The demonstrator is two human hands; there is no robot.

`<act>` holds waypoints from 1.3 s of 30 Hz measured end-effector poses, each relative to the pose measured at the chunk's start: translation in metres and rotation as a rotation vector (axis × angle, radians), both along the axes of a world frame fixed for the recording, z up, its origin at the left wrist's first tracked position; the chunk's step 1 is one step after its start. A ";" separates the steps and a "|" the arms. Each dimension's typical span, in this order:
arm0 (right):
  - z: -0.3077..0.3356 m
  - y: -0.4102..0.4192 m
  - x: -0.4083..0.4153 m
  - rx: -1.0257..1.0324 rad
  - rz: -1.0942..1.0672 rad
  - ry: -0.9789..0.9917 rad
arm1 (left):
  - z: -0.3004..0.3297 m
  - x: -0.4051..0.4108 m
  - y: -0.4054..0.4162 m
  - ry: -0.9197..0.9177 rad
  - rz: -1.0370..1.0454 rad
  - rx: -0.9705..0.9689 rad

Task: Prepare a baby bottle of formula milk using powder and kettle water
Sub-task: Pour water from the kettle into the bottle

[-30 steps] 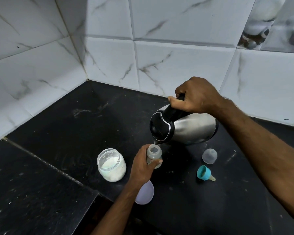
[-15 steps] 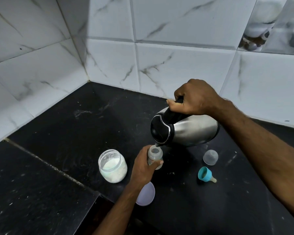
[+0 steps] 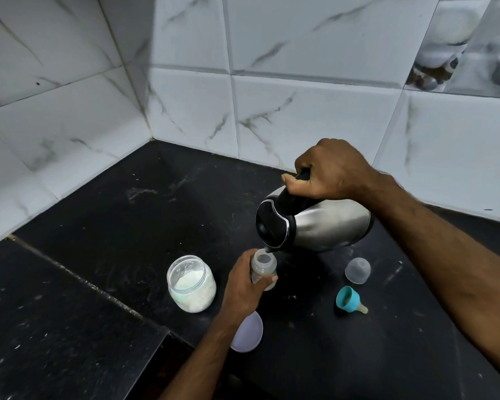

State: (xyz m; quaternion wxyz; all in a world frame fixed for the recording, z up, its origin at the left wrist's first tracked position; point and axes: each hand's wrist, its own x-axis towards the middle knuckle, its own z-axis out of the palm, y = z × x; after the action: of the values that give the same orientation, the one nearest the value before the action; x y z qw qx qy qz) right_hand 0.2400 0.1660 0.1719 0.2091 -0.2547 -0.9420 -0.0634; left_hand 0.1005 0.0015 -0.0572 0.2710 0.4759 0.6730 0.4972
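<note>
Plainly unlabelled: right hand [image 3: 331, 168] fingers clench kettle [image 3: 315, 223] handle; left hand [image 3: 243, 287] fingers grasp bottle [image 3: 263, 268].

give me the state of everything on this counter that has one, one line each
kettle: tipped, spout over the bottle mouth
baby bottle: upright, uncapped
powder jar: open, partly full of white powder
jar lid: off, on the counter
teat with teal ring: off the bottle, on its side
clear cap: off, on the counter
left hand: grips the bottle
right hand: grips the kettle handle
</note>
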 end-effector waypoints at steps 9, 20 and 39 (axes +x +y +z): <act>0.000 -0.001 -0.003 -0.001 -0.002 -0.001 | -0.001 0.000 0.000 -0.010 0.003 -0.005; 0.004 -0.002 -0.004 0.017 0.013 -0.011 | -0.002 0.000 0.001 -0.015 0.012 0.001; 0.008 -0.003 -0.003 0.018 0.015 -0.005 | -0.001 0.000 0.000 -0.004 0.006 0.001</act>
State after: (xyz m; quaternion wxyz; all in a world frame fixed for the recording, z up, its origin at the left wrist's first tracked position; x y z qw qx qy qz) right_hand 0.2373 0.1632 0.1799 0.2095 -0.2456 -0.9438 -0.0708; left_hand 0.1002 0.0018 -0.0582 0.2705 0.4730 0.6737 0.4992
